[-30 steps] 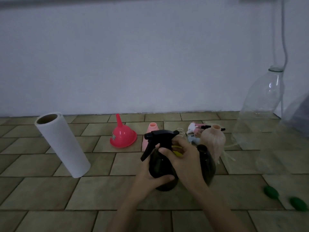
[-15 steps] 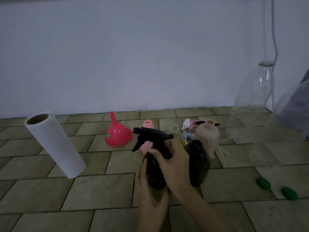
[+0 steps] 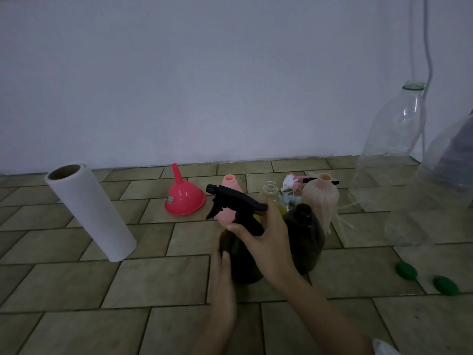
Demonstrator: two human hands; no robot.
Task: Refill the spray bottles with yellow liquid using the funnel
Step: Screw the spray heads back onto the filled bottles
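A dark spray bottle [image 3: 239,257] stands on the tiled floor with its black trigger head [image 3: 230,202] on top. My right hand [image 3: 266,239] grips the neck of that head from the right. My left hand [image 3: 222,285] lies flat against the bottle's lower left side, fingers straight. A second dark bottle [image 3: 305,237] without a head stands right behind. A red funnel [image 3: 184,198] lies upside down further back. Behind are a pink bottle [image 3: 229,198], a small clear bottle [image 3: 272,198] with yellow liquid, and a pale ribbed bottle [image 3: 321,201].
A white paper roll [image 3: 92,213] leans at the left. Loose spray heads [image 3: 294,183] lie behind the bottles. Two big clear plastic bottles [image 3: 391,147] stand at the right by the wall. Two green caps [image 3: 407,271] lie on the floor at the right.
My left hand let go of the bottle's body and slid down, now lying flat against its lower side. My right hand stayed on the trigger head. The view shifted slightly.
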